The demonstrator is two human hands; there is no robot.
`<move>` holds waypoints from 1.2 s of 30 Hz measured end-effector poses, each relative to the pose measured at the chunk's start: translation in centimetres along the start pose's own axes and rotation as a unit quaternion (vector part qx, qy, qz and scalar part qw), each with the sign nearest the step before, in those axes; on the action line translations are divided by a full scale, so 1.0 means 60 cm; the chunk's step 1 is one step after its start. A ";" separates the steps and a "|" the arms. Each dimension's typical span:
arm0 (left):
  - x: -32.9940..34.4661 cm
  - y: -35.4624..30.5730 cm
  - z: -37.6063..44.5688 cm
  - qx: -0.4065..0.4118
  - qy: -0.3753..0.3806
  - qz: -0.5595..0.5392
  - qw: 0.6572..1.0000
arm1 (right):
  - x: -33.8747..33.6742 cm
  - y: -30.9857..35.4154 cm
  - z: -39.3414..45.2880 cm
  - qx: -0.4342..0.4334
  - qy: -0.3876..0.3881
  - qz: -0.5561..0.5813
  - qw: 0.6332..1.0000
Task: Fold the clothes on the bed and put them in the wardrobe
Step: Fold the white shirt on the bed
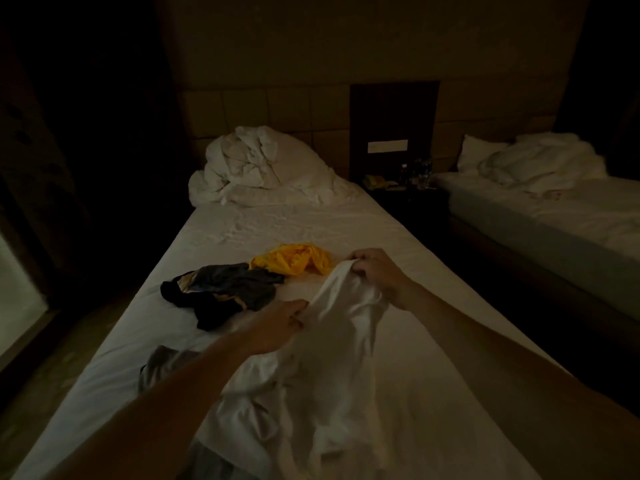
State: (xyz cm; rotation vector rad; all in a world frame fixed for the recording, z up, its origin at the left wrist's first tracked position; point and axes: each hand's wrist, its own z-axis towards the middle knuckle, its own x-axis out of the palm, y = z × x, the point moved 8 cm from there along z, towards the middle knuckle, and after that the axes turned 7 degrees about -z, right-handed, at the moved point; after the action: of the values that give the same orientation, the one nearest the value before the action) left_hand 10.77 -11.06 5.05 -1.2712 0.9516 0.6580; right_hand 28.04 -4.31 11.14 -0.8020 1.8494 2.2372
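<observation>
Left hand: I see my left hand (pixel 277 323) reaching in from the lower left, its fingers (pixel 297 308) curled and pinching the near edge of the white garment (pixel 332 358); I cannot tell how the thumb lies beneath the cloth.
Right hand: my right hand (pixel 375 271) sits farther up the bed, fingers (pixel 360 261) bent tight round a bunched top edge of the same garment, lifting it off the sheet.
White garment: it hangs between my two hands and trails down toward me in loose folds, its lower part resting on the bed (pixel 433 358).
Yellow garment: a crumpled yellow garment (pixel 292 259) lies on the sheet just beyond my right hand, not touched by it.
Dark garment: a dark garment (pixel 221 292) with a pale stripe lies in a heap left of the yellow one, its edge meeting it.
Grey garment: a grey garment (pixel 162 365) lies under my left forearm, partly hidden.
Duvet: a white duvet (pixel 259 168) is heaped at the head of the bed.
Second bed: a second bed (pixel 554 209) stands to the right, well apart, with rumpled white bedding.
Nightstand: a dark nightstand (pixel 401 188) between the beds carries small items too dim to identify.
</observation>
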 end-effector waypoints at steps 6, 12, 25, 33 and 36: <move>-0.129 -0.038 -0.015 0.000 -0.218 -0.119 0.969 | -0.107 0.019 -0.040 0.030 0.106 -0.090 0.990; -0.227 -0.081 -0.043 0.015 -0.333 -0.146 0.932 | -0.172 0.032 -0.057 0.027 0.030 -0.157 0.987; -0.329 -0.163 -0.109 0.015 -0.425 -0.175 0.888 | -0.265 0.136 -0.128 -0.067 0.037 -0.089 0.993; -0.394 -0.285 -0.177 0.133 -0.415 -0.043 0.899 | -0.386 0.247 -0.204 -0.181 -0.173 -0.030 0.968; -0.429 -0.326 -0.220 0.155 -0.515 0.049 0.842 | -0.413 0.298 -0.241 -0.231 -0.209 -0.007 0.950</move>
State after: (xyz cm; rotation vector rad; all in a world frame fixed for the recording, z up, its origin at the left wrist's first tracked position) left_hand 12.07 -25.55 36.81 -0.4242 0.1892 1.0574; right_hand 46.09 -16.56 36.93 -0.3395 1.1473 2.6131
